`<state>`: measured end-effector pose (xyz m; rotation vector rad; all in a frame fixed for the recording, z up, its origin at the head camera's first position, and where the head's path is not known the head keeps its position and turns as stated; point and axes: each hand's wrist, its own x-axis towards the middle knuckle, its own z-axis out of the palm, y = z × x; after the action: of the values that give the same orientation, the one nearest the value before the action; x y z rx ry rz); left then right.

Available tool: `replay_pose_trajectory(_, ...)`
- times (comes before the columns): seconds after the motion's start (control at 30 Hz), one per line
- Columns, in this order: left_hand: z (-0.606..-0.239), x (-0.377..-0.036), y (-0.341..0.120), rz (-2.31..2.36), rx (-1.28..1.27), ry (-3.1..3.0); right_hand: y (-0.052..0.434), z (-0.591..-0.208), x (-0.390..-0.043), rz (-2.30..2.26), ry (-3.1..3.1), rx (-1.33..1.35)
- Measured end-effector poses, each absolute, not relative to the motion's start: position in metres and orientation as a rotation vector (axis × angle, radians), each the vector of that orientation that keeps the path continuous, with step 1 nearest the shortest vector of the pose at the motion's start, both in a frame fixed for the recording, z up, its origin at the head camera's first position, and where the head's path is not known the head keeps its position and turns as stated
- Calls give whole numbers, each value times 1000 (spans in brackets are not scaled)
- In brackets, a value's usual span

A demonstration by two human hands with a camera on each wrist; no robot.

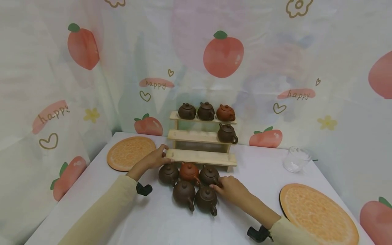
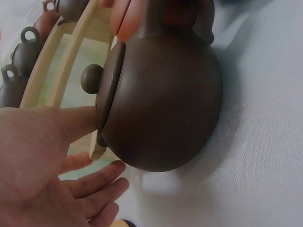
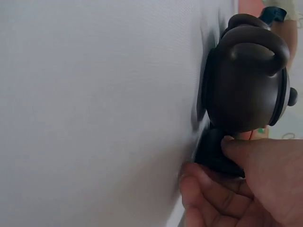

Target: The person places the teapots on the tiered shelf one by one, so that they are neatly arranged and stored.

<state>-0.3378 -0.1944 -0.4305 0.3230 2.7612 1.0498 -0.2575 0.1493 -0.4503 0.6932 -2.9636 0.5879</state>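
Five small clay teapots stand clustered on the table before a wooden three-step rack (image 1: 200, 157). The back row has a dark brown teapot (image 1: 168, 174), a red-brown one (image 1: 189, 172) and another dark brown one (image 1: 209, 174). In front stand two more dark teapots, the left one (image 1: 183, 193) and the right one (image 1: 206, 199). My left hand (image 1: 157, 157) is at the rack's lower left end, its thumb by the lid of the back-left teapot (image 2: 163, 101) and its fingers loosely extended. With thumb and curled fingers, my right hand (image 1: 232, 190) pinches the back-right teapot at its handle side, partly hidden.
On the top step sit two dark teapots and a red-brown teapot (image 1: 225, 113); a dark teapot (image 1: 227, 133) is at the middle step's right end. Round orange-patterned mats lie at left (image 1: 131, 153) and right (image 1: 320, 214). A clear glass container (image 1: 296, 160) stands back right.
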Motion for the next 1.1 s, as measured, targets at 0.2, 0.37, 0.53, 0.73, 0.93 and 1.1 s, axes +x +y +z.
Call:
replay_pose_trajectory(0.2, -429, -337, -194, 1049, 314, 2761, 148, -451, -254, 537, -2926, 709)
replay_pose_trajectory(0.37, -429, -337, -194, 1041, 313, 2763, 147, -450, -252, 567, -2948, 666)
replay_pose_trajectory(0.53, -429, -337, -193, 1042, 322, 2768, 148, -452, -253, 631, -2947, 652)
replay_pose_trajectory(0.73, -431, -337, -193, 1064, 334, 2761, 153, -455, -256, 644, -2933, 669)
replay_pose_trajectory(0.93, -433, -337, -194, 1079, 347, 2757, 163, -454, -258, 666, -2884, 747)
replay_pose_trajectory(1.1, -434, -337, -195, 1095, 353, 2758, 170, -451, -258, 699, -2845, 811)
